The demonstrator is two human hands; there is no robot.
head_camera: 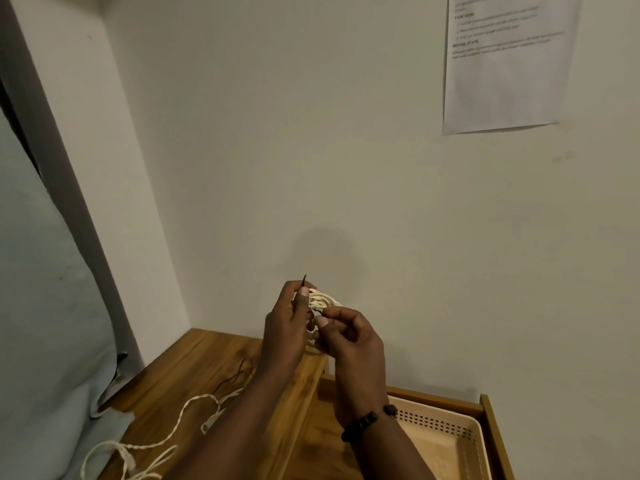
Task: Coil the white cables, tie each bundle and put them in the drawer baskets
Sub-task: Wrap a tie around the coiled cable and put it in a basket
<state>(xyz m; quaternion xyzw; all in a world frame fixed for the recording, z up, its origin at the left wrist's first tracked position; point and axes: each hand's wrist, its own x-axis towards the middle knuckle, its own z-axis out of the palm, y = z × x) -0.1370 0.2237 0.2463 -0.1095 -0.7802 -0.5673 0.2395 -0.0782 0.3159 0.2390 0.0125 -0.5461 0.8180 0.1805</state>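
Above the open drawer I see my left hand (287, 327) and right hand (349, 341) both pinching one coiled white cable bundle (320, 301) and one dark tie (304, 280); one basket (446, 424) sits below

Both hands (287, 327) (349, 337) pinch a dark tie (304, 280) round the coiled cable (320, 301).

We see a tabletop (194, 362) of wood with a warm brown grain and a smooth, faintly satin finish; the open drawer (493, 431) beside it looks like the same wood. In the drawer sits a basket (446, 424) of cream plastic, matt, its wall pierced by rows of small holes. The white cables (173, 427) on the tabletop look twisted and cord-like, matt rather than glossy, as does the coiled bundle (323, 299) between the hands. The wall (346, 150) is matt painted plaster. A sheet of paper (502, 64) hangs on it, slightly creased. At left lies pale blue cloth (45, 323), soft and dull. The bracelet (367, 419) has black, matt beads.
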